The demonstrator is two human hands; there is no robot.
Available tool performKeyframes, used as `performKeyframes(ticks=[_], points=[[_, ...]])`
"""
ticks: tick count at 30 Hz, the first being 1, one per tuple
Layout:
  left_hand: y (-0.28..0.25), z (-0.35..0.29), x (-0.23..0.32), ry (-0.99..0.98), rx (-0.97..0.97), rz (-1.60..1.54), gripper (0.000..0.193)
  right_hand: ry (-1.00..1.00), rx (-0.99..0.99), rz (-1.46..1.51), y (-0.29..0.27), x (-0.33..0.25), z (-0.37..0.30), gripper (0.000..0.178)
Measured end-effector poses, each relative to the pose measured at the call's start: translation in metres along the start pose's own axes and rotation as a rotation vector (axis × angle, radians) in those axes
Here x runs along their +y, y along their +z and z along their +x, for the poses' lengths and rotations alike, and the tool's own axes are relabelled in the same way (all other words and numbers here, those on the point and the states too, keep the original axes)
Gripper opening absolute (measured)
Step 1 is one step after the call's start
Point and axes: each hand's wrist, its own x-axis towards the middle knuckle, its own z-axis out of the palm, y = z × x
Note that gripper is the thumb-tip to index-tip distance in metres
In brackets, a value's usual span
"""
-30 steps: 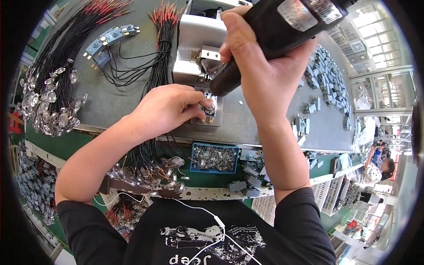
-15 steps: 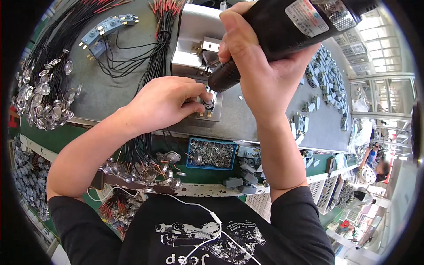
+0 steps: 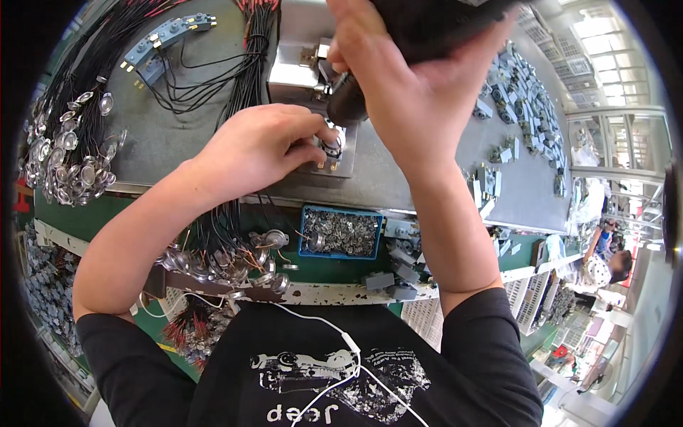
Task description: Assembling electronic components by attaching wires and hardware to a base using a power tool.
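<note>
My right hand (image 3: 409,89) is wrapped round a black electric screwdriver (image 3: 434,28), whose body runs out past the top edge. The tool's dark nose (image 3: 348,103) points down over a small metal plate (image 3: 345,167) on the bench. On that plate sits a small part with brass terminals (image 3: 331,153). My left hand (image 3: 260,146) has its thumb and forefinger closed on this part and holds it below the nose. Fingers and tool hide much of the part, and the driver's tip cannot be made out. A shiny metal fixture (image 3: 290,75) stands just behind.
Black wires (image 3: 245,85) lie left of the fixture, with metal discs (image 3: 85,171) on other wires farther left. A blue tray (image 3: 340,256) of small metal pieces sits near the front edge. Blue-grey switch parts (image 3: 526,107) cover the right side. Another person (image 3: 605,267) is far right.
The screwdriver and my right hand have shifted up and left, and the tool's body has partly left the picture. My left hand keeps its pinch. The whole view has moved slightly.
</note>
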Motion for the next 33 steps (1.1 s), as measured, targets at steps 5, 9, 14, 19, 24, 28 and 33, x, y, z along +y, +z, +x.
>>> performKeyframes(ticks=[5, 9, 14, 19, 24, 28, 33], points=[[-0.002, 0.002, -0.002, 0.062, 0.033, 0.152, 0.023, -0.089, 0.020, 0.106, -0.009, 0.002, 0.005, 0.059], [0.007, 0.007, 0.037, 0.318, 0.181, 0.513, 0.019, -0.028, 0.078, 0.028, -0.066, -0.014, 0.000, 0.058], [0.061, 0.005, 0.047, 0.575, -0.459, 0.392, 0.005, -0.013, 0.088, -0.008, -0.054, -0.015, -0.003, 0.058], [0.083, -0.003, 0.043, 0.607, -0.512, 0.493, 0.006, -0.037, 0.100, -0.040, -0.067, -0.039, -0.004, 0.057], [0.074, -0.002, 0.046, 0.604, -0.401, 0.428, 0.006, -0.070, 0.125, -0.071, -0.036, -0.016, 0.030, 0.056], [0.066, -0.002, 0.051, 0.549, -0.382, 0.342, 0.008, -0.068, 0.116, -0.080, -0.014, -0.008, 0.041, 0.056], [0.057, 0.004, 0.054, 0.487, -0.605, 0.325, 0.005, 0.018, 0.030, 0.076, -0.003, -0.005, 0.044, 0.059]])
